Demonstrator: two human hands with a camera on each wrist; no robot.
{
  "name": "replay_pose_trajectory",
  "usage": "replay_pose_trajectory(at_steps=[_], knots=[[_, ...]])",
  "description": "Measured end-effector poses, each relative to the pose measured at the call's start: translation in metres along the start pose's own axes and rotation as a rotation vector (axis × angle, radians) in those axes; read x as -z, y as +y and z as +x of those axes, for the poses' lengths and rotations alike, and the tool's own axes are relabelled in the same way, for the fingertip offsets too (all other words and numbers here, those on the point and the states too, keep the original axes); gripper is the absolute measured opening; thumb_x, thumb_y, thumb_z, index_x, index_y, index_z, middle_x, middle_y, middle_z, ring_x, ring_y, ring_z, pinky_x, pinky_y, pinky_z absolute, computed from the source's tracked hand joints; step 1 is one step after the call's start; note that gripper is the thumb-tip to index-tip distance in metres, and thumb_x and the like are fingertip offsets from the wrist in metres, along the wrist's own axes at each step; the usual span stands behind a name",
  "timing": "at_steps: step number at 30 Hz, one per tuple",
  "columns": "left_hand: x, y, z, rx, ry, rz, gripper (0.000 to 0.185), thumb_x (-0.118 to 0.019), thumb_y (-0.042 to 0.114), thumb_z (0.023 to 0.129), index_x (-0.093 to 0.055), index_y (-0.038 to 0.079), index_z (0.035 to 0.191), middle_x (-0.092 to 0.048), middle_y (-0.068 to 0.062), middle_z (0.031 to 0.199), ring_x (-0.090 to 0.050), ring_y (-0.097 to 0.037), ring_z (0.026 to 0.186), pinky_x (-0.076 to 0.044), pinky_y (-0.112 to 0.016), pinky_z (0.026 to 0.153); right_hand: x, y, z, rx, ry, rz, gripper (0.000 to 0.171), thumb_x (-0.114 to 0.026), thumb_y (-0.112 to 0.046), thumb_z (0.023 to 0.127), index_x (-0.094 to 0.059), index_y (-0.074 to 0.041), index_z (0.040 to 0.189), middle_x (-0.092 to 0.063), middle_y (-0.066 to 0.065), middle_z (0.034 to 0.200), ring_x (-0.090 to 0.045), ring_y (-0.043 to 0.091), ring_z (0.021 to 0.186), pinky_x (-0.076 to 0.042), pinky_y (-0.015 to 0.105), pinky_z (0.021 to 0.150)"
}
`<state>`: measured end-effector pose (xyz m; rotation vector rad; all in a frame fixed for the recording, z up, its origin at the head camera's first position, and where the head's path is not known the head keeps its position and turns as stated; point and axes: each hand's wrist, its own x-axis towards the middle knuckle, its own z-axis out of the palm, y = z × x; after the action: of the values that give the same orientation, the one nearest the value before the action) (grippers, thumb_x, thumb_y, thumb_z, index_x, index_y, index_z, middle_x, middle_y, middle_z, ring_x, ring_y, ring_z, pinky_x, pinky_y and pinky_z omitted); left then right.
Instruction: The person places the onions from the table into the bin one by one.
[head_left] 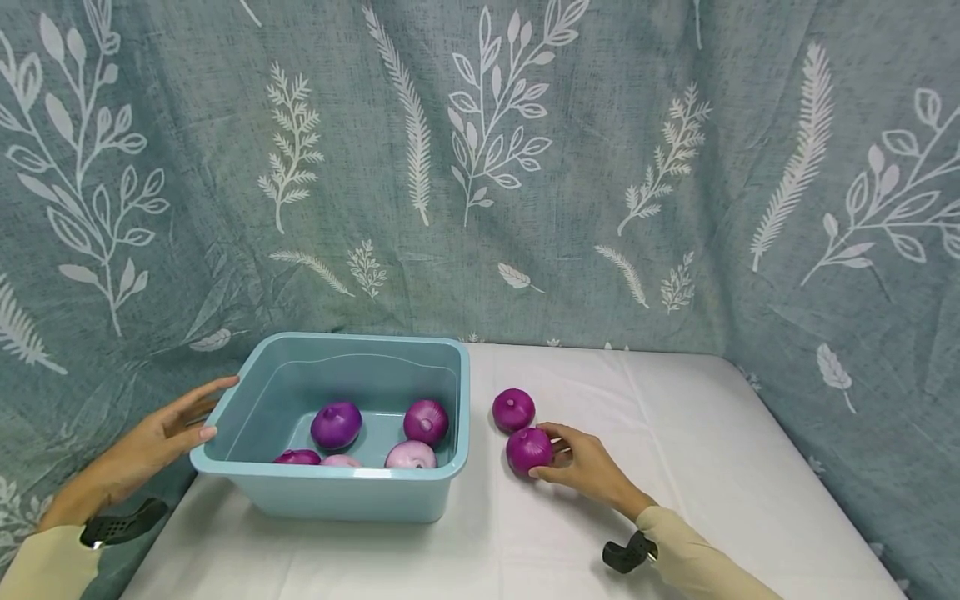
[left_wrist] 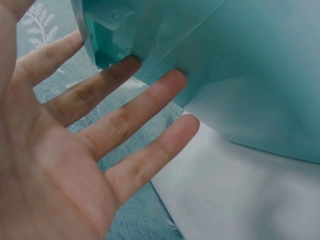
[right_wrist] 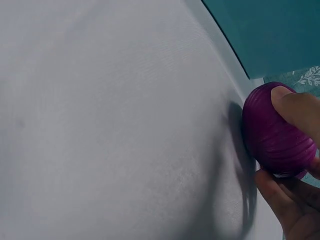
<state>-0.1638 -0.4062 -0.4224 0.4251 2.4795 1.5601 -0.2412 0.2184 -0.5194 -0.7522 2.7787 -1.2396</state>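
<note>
My right hand (head_left: 592, 468) holds a red onion (head_left: 528, 451) on the white table, thumb on one side and fingertips on the other. In the right wrist view the thumb presses on the purple skin of that onion (right_wrist: 272, 130). Just behind it lies another red onion (head_left: 513, 408). My left hand (head_left: 153, 439) is at the left end of a light-blue plastic tub (head_left: 345, 493), with fingertips at the rim. The left wrist view shows its fingers (left_wrist: 120, 122) stretched out along the tub's outer wall (left_wrist: 250, 100).
Inside the tub lie several onions, among them a dark purple one (head_left: 336, 426), a striped one (head_left: 426, 422) and a paler one (head_left: 410, 455). A white cloth (head_left: 675, 433) covers the table. Behind and at the sides hangs a blue-green leaf-print curtain (head_left: 570, 250).
</note>
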Motion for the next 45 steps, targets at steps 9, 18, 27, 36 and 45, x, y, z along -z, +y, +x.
replay_pose_trajectory(at_steps=[9,18,27,36,45], knots=[[0.001,0.002,0.000,0.009,-0.003,-0.012,0.066,-0.045,0.016,0.112,-0.012,0.032,0.167,-0.004,-0.021,0.170,-0.003,-0.063,0.145,-0.020,-0.089,0.095,0.007,-0.007,0.000,0.018,0.018,0.109,0.075,-0.091,-0.031,0.081,-0.058,-0.003,0.142,-0.068,0.013,0.120,-0.073,0.025,0.099,-0.061,0.035,0.085],[0.001,0.001,0.000,0.001,0.002,-0.011,0.066,-0.045,0.016,0.112,-0.013,0.031,0.167,-0.006,-0.012,0.171,-0.003,-0.060,0.146,-0.020,-0.088,0.097,0.017,-0.018,0.003,0.034,0.049,0.144,0.072,-0.093,-0.026,0.079,-0.060,-0.007,0.140,-0.065,0.010,0.130,-0.069,0.027,0.107,-0.059,0.028,0.088],[0.001,0.000,0.001,0.007,0.010,-0.004,0.066,-0.046,0.017,0.112,-0.014,0.032,0.167,-0.008,-0.010,0.171,-0.006,-0.057,0.147,-0.020,-0.087,0.097,0.025,-0.030,0.007,0.066,0.068,0.148,0.072,-0.093,-0.029,0.078,-0.060,-0.009,0.139,-0.064,0.007,0.132,-0.068,0.028,0.108,-0.059,0.030,0.089],[0.000,0.000,-0.001,0.002,0.010,-0.002,0.066,-0.045,0.016,0.112,-0.013,0.033,0.167,-0.007,-0.009,0.171,-0.005,-0.061,0.146,-0.021,-0.088,0.096,0.030,-0.041,0.013,0.087,0.081,0.140,0.070,-0.092,-0.031,0.079,-0.061,-0.013,0.139,-0.065,0.003,0.131,-0.068,0.021,0.107,-0.059,0.029,0.089],[-0.001,0.000,-0.002,-0.007,0.007,-0.004,0.065,-0.044,0.015,0.112,-0.013,0.033,0.167,-0.009,-0.009,0.171,-0.012,-0.051,0.149,-0.023,-0.088,0.096,0.032,-0.052,0.017,0.117,0.107,0.165,0.070,-0.093,-0.014,0.078,-0.060,-0.007,0.140,-0.064,0.011,0.132,-0.069,0.029,0.106,-0.059,0.033,0.089]])
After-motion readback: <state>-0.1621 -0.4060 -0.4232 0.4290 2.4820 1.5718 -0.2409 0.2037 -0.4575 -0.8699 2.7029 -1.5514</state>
